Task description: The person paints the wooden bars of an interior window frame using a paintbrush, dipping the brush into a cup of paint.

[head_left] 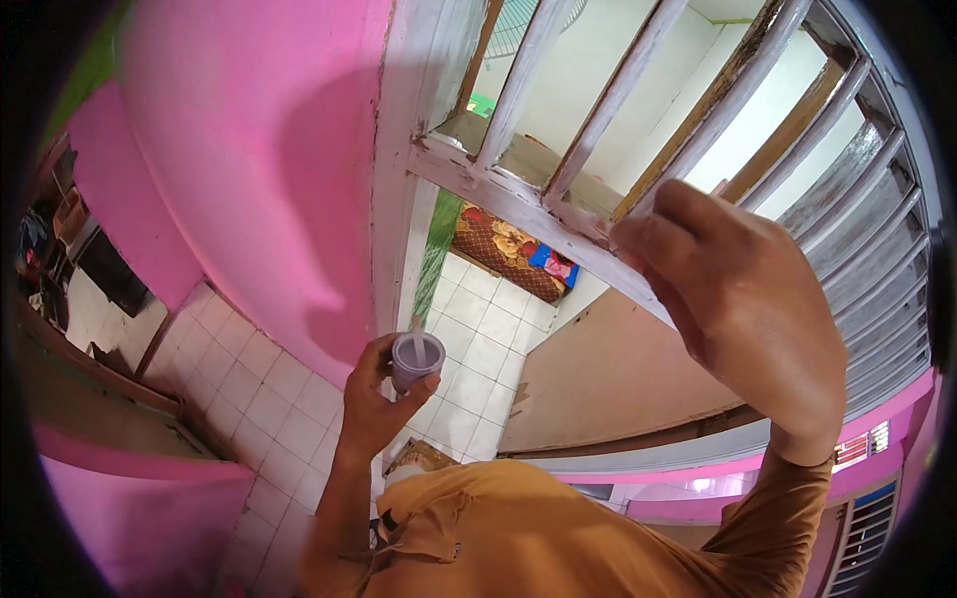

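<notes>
My left hand [384, 391] is wrapped round a small cup [404, 377] of lilac-grey paint, low in front of my chest. A pale flat stick [420, 349] stands in the cup. My right hand [733, 289] is raised to the window frame, its fingers pinched together. Between them is what looks like a small paintbrush [585, 221], its pale tip against the lower wooden rail [518, 199]; its handle is hidden by the hand. Above the rail rise slanted wooden bars [608, 100] coated pale lilac, with bare brown wood showing on some sides.
A pink wall [249, 149] stands left of the frame. Through the opening lie a patterned brown mattress [503, 249] and a white tiled floor [478, 339]. A brown panel [608, 374] sits under the rail. A fan [523, 20] shows behind the bars.
</notes>
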Tool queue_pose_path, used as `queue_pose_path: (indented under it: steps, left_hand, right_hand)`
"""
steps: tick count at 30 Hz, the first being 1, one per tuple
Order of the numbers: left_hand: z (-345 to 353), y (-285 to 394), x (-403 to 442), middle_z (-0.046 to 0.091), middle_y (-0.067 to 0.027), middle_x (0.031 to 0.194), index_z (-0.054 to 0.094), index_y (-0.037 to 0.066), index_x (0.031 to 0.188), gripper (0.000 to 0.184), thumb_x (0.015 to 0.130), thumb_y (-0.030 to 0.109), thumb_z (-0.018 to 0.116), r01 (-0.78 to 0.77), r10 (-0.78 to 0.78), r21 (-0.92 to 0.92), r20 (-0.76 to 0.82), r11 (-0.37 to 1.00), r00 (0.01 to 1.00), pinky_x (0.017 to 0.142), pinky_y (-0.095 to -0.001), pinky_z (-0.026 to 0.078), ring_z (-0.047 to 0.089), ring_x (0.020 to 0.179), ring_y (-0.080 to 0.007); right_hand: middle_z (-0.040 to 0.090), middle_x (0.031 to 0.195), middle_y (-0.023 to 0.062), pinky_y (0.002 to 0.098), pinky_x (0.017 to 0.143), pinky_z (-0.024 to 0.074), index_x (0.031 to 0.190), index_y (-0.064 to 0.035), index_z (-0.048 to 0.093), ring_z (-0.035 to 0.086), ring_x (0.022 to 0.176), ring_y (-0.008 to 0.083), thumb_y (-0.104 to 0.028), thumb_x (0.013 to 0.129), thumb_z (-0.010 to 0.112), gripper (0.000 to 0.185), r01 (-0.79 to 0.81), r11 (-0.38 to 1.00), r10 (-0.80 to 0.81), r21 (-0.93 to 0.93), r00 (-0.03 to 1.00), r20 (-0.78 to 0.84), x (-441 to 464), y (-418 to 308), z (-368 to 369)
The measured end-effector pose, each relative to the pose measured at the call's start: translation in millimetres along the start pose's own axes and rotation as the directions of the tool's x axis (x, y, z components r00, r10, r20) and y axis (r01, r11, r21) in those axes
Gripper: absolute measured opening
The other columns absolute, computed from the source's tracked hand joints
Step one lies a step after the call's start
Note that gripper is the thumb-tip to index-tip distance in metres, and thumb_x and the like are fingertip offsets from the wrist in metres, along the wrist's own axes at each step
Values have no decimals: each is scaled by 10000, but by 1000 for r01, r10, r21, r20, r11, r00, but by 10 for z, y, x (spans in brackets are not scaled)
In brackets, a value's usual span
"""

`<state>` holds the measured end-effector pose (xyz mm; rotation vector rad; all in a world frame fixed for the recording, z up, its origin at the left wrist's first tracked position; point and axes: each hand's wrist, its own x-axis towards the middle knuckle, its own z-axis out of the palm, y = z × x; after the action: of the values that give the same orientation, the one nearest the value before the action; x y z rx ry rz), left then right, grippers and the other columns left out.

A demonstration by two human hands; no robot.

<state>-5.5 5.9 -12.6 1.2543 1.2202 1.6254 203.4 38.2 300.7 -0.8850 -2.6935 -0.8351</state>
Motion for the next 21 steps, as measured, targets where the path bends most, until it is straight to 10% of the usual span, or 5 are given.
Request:
queue_pose_path:
  steps: [2, 13, 21]
  left_hand:
    - [-16, 5, -12, 670, -125, 1123, 533, -9, 1278, 595, 812, 181, 850, 4, -4, 18, 7, 1000, 1000, 905, -343, 537, 674, 1022, -203]
    - [-101, -28, -100, 678, -137, 1122, 537, -15, 1275, 598, 806, 185, 850, -6, 7, 21, -42, 1000, 999, 910, -357, 539, 673, 1034, -215]
    - [-158, -47, -147, 683, -128, 1117, 538, -13, 1281, 590, 811, 175, 841, 9, -6, 33, -75, 999, 997, 907, -355, 538, 674, 1035, -214]
  right_hand:
    - [550, 793, 132, 448, 585, 454, 969, -12, 650, 594, 690, 344, -74, 851, 685, 137, -5, 999, 12, -45, 984, 177, -12, 21, -25]
    - [587, 836, 149, 445, 601, 470, 1020, -7, 648, 608, 694, 360, -59, 914, 633, 119, 107, 963, -83, 246, 991, -106, 451, -219, 417]
    - [601, 844, 151, 443, 617, 491, 1043, -1, 638, 620, 702, 355, -52, 927, 619, 128, -14, 995, 9, 104, 999, 41, 166, -269, 252]
